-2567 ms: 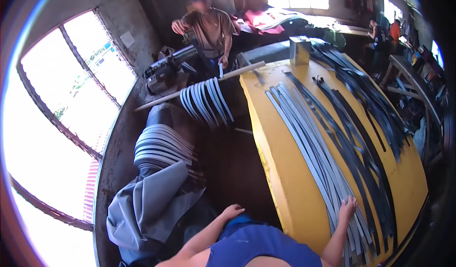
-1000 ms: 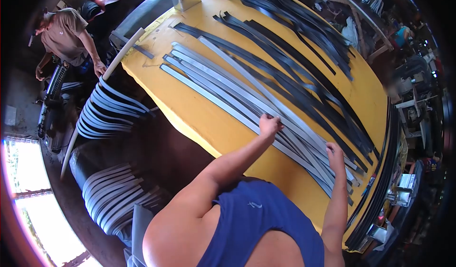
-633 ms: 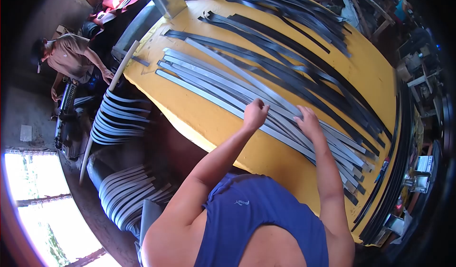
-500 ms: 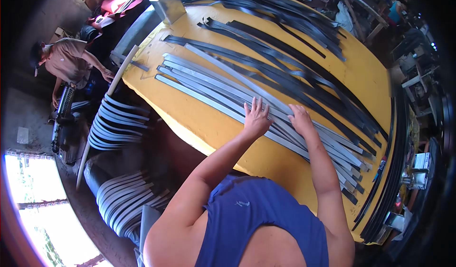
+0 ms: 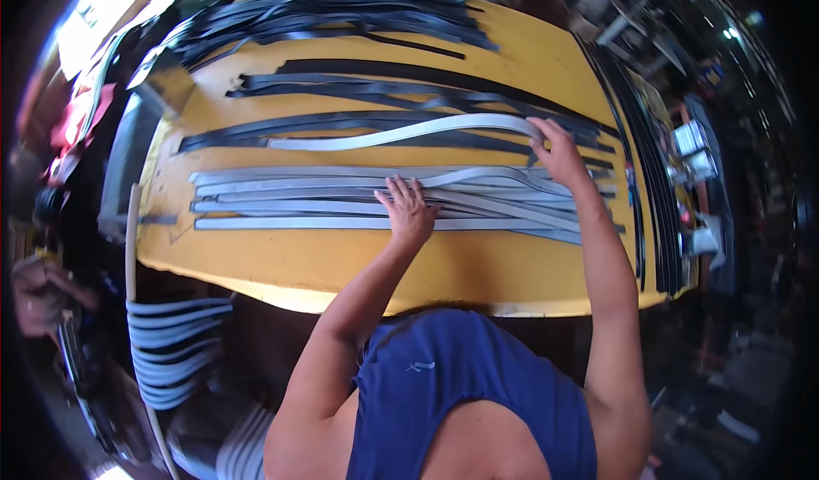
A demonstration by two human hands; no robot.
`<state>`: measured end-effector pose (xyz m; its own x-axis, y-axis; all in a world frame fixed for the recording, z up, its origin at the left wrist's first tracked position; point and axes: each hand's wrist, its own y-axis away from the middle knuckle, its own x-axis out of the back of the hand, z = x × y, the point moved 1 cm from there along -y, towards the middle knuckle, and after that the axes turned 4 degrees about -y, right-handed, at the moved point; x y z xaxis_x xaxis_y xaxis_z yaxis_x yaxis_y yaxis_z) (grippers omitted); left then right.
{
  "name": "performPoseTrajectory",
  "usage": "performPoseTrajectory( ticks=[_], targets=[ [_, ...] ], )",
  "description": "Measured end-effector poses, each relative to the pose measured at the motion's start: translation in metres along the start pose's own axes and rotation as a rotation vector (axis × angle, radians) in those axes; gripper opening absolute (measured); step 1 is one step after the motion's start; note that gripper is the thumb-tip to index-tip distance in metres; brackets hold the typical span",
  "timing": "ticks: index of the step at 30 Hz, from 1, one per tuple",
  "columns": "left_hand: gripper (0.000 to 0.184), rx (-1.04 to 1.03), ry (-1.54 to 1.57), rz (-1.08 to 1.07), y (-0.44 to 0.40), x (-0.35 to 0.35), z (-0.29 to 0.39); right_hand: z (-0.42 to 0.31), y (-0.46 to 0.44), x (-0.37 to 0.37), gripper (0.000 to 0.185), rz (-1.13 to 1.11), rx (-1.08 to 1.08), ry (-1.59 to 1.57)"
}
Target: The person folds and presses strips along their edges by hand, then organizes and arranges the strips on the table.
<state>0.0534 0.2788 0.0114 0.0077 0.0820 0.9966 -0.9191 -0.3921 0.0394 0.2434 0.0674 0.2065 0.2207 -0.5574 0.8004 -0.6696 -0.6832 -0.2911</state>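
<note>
My right hand [image 5: 559, 153] pinches a light grey strip [image 5: 401, 139] near its right end. That strip bows upward and lies across dark strips, its left end reaching back over the table. My left hand [image 5: 409, 209] rests with fingers spread on a bundle of flat grey strips [image 5: 281, 208]. Those strips run lengthwise across the yellow table [image 5: 341, 267], and some cross one another at the right. Just beyond the bundle lie several dark strips [image 5: 341, 122].
A thick pile of black strips [image 5: 341, 15] lies along the far edge. A metal block [image 5: 166, 92] stands at the far left corner. Long black strips [image 5: 661, 198] hang over the right edge. Grey strips [image 5: 175, 352] drape on a pole [image 5: 132, 250] at lower left, near another person [image 5: 47, 296].
The view has turned, so the table now lies level. My right hand has lifted one grey strip off the bundle and moved it away from me. My left hand stays on the bundle.
</note>
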Motion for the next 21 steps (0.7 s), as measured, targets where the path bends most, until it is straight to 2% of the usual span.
performPoseTrajectory(
  ticks=[2, 5, 10, 15, 16, 21],
  targets=[
    [0.087, -0.006, -0.019, -0.038, -0.003, 0.002, 0.000, 0.000, 0.011, 0.029, 0.037, 0.034, -0.083, 0.016],
    [0.089, -0.007, -0.032, -0.051, -0.002, 0.006, 0.002, -0.004, 0.024, 0.079, 0.038, 0.139, -0.091, 0.104],
    [0.092, 0.023, -0.011, -0.026, -0.003, 0.003, 0.003, 0.003, 0.039, 0.163, 0.040, 0.299, 0.017, 0.179],
    [0.092, 0.118, 0.006, -0.140, -0.010, 0.018, 0.013, 0.013, 0.055, 0.216, 0.039, 0.368, 0.094, 0.264],
    [0.092, 0.131, -0.003, -0.160, -0.011, 0.021, 0.015, 0.024, 0.057, 0.232, 0.037, 0.438, 0.182, 0.353],
    [0.093, 0.195, 0.025, -0.200, -0.013, 0.021, 0.022, 0.062, 0.067, 0.339, 0.030, 0.709, 0.290, 0.425]
  ],
)
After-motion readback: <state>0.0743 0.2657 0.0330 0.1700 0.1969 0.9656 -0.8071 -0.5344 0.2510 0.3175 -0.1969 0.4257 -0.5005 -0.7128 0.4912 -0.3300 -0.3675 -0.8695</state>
